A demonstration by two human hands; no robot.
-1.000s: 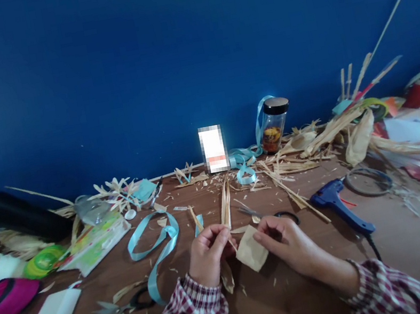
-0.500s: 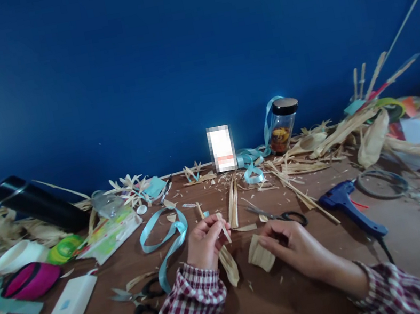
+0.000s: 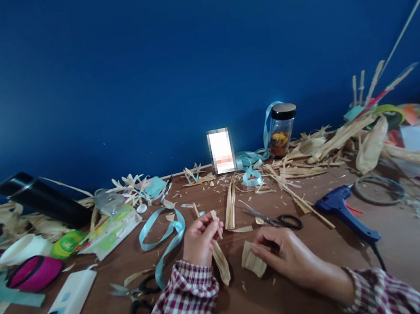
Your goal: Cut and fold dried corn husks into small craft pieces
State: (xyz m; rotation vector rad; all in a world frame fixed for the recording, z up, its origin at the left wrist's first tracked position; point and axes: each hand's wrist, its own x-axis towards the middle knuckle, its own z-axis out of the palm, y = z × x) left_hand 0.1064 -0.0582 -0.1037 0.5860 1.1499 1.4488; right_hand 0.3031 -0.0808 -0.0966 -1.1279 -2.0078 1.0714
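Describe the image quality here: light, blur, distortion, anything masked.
Head view: soft, even light with faint shadows under the hands; the left hand and its husk strip are fairly sharp, as is the right hand on a folded husk piece. Edges smear and bow, so the power strip looks stretched. Corners darken. A white card by the wall is pixelated.

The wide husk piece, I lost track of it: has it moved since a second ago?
Yes. The wide husk piece, in the right hand, dropped away from the scissors.
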